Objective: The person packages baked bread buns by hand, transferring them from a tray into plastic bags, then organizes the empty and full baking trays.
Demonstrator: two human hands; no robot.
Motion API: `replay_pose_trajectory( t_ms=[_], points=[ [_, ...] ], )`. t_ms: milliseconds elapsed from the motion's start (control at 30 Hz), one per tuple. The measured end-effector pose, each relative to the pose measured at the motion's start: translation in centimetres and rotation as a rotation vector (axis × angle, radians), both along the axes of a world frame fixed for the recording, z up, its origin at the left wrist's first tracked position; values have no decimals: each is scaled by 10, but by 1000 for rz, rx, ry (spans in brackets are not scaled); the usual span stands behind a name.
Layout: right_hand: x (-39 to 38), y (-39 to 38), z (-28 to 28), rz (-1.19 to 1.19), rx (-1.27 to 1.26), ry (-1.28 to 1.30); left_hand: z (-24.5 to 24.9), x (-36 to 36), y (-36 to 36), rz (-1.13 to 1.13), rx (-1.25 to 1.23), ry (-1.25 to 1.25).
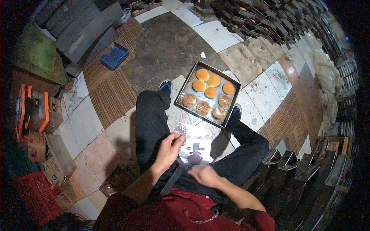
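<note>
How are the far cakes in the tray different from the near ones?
The far cakes are bare, smooth and plain orange; the near cakes look shiny with darker tops, seemingly inside clear wrappers, like the wrapper the left hand holds. There are five far cakes and four near cakes. Both kinds are round, about the same size, and lie flat in one tray.

Single head view — faces steeply down, close.
</note>
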State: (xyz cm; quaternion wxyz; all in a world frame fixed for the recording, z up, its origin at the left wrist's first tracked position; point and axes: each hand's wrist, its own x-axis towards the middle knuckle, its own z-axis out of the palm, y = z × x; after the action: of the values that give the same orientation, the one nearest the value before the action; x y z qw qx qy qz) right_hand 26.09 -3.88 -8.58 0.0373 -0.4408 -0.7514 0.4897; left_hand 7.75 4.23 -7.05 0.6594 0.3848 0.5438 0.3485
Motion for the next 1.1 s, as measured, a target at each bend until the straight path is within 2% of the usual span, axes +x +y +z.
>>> replay_pose_trajectory(
  t_ms=[67, 100, 133, 200, 267, 333, 400, 433, 467, 533, 567, 633, 667, 700, 733, 767, 800, 833, 867, 900, 933, 1000, 1033, 1067, 1100],
  points=[
    [17, 16, -17, -693, 193, 207, 12, 3, 2, -3, -9, 7],
    [22, 34, 1, -957, 131, 193, 18, 7, 1, 39, -55, -49],
    [26, 53, 22, -1056, 153, 84, 21, 9, 0, 83, -102, -104],
    [14, 71, 63, -1142, 346, 231, 31, 8, 0, 51, -49, -37],
    [-2, 68, 71, -570, 759, 77, 46, 9, 7, 120, -208, -610],
    [-35, 59, 72, -61, 630, 102, 52, 16, 12, -38, 76, -286],
    [-42, 57, 103, -134, 456, 390, 51, 6, 29, 97, -202, -356],
    [-22, 54, 99, -95, 191, 563, 37, 5, 30, 243, -49, -416],
    [-7, 54, 90, -217, 354, 608, 44, 0, 37, 293, -138, -466],
    [-1, 80, 106, -749, 563, 241, 53, -3, 43, 304, -81, -340],
    [-6, 101, 112, -931, 497, 391, 50, -3, 46, 302, -85, -344],
    [-5, 132, 110, -1062, 279, 561, 44, -3, 50, 61, 158, 15],
    [5, 142, 105, -1013, 134, 578, 42, -2, 55, 61, 151, 15],
    [16, 154, 105, -869, 71, 422, 42, 0, 62, 67, 137, 48],
    [25, 161, 101, -810, 0, 391, 44, 1, 69, 72, 123, 82],
    [27, 169, 98, -873, 28, 432, 59, -1, 84, 121, -57, -407],
    [28, 178, 96, -935, 54, 470, 60, -2, 92, 124, -67, -406],
    [26, 191, 96, -981, 325, 361, 58, -2, 100, 139, -96, -443],
    [26, 206, 96, -1002, 449, 260, 57, -1, 109, 152, -124, -481],
    [30, 220, 93, -909, 549, 155, 64, 1, 122, 62, -167, -470],
    [35, 233, 88, -810, 643, 53, 61, -2, 133, 65, -180, -468],
    [41, 261, 93, -677, 559, -65, 50, -13, 154, -242, -46, 128],
    [44, 274, 87, -722, 538, 14, 45, -5, 163, -34, -21, 6],
    [41, 283, 87, -757, 540, 40, 42, -4, 175, -85, 174, 244],
    [44, 288, 78, -791, 490, 220, 24, -9, 187, -127, 250, 412]
  ],
)
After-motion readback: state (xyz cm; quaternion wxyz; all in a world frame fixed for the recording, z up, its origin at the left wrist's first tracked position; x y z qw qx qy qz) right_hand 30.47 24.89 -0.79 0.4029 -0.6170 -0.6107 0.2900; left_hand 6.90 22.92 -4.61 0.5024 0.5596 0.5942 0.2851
